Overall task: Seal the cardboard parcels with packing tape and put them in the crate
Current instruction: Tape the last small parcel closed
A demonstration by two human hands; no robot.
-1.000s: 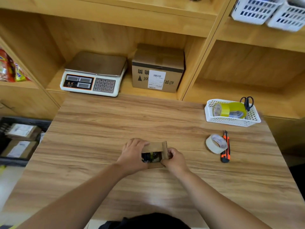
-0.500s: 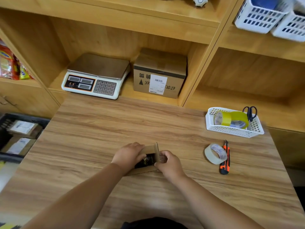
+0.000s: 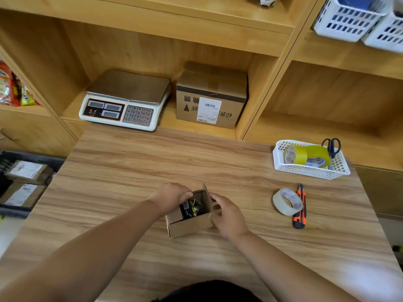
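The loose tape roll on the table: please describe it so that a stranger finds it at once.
On the right side of the wooden table, nearer than the white basket, the tape roll lies on the wood beside an orange and black utility knife. It is pale and translucent; the yellow rolls sit inside the basket.

Digits 0 to 9 read on the scale's (image 3: 124,99) keypad (image 3: 137,114); the shelf box's (image 3: 211,83) upside-down print is unreadable.

Centre of table (image 3: 152,166): parcel (image 3: 189,227) between left hand (image 3: 172,196) and right hand (image 3: 227,216). Right of it, tape roll (image 3: 287,201) touching utility knife (image 3: 299,207); behind those, basket (image 3: 305,170). On shelf behind: scale (image 3: 125,101) left of carton (image 3: 210,97). Crate (image 3: 32,156) left of table.
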